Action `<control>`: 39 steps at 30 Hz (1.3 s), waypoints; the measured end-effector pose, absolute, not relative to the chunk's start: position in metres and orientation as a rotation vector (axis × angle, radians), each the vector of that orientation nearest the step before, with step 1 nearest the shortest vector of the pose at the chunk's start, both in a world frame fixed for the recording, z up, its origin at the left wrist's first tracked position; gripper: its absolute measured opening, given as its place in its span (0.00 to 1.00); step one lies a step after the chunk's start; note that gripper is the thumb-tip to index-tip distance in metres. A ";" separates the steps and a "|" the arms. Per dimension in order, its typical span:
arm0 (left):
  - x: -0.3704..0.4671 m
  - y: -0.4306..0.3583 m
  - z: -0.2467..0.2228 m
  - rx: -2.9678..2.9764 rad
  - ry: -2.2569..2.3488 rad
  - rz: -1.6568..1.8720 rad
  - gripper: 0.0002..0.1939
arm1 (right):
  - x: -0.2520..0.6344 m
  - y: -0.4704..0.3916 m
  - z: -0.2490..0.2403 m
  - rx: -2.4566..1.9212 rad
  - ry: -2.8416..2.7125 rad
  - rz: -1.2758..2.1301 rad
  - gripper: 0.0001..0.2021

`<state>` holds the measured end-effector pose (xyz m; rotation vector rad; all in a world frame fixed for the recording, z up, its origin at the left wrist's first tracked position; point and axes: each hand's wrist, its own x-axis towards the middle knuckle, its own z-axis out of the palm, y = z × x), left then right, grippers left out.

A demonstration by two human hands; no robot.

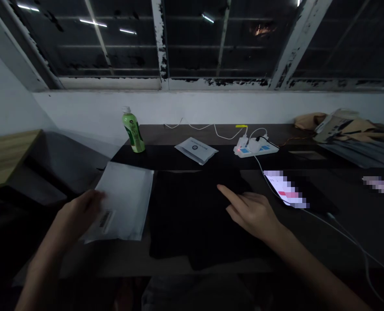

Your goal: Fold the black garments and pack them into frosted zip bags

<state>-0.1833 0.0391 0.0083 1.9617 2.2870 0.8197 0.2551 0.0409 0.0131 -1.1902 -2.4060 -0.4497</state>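
A dark folded cloth, perhaps a garment (192,216), lies spread on the table in front of me. Above its right part is my right hand (252,211), index finger stretched out and the other fingers partly curled, with nothing held. To the left lies a frosted white plastic bag (127,198) with a barcode label (107,221) near its lower left. My left hand (81,211) is over the bag's left edge. Motion blurs its fingers, and I cannot tell whether they grip the plastic.
A green bottle (133,131) stands at the back left. Behind the cloth lies a small white printed packet (196,150). A power strip (257,149), a lit phone (284,190) and white cables are on the right. Paper bags (347,127) lie at the far right.
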 end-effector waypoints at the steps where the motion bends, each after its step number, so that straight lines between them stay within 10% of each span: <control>1: -0.187 0.038 0.005 2.034 2.373 0.711 0.11 | 0.250 0.036 0.013 -1.280 -2.434 -0.401 0.21; 8: -0.136 0.022 -0.002 2.636 2.410 0.681 0.19 | 0.238 0.019 0.031 -1.492 -2.800 0.273 0.33; 20: -0.002 -0.013 0.019 2.898 1.170 0.742 0.11 | 0.238 0.058 0.050 -1.388 -2.765 0.361 0.05; 24: 0.016 -0.019 0.015 2.928 1.144 0.780 0.13 | 0.245 0.103 0.060 -1.353 -2.636 0.674 0.09; 29: 0.025 -0.008 0.005 2.977 1.149 0.676 0.19 | 0.237 0.123 0.048 -1.756 -2.166 -0.097 0.16; 39: 0.012 -0.002 0.001 2.765 1.379 0.828 0.09 | 0.241 0.058 0.046 -1.224 -2.651 0.536 0.24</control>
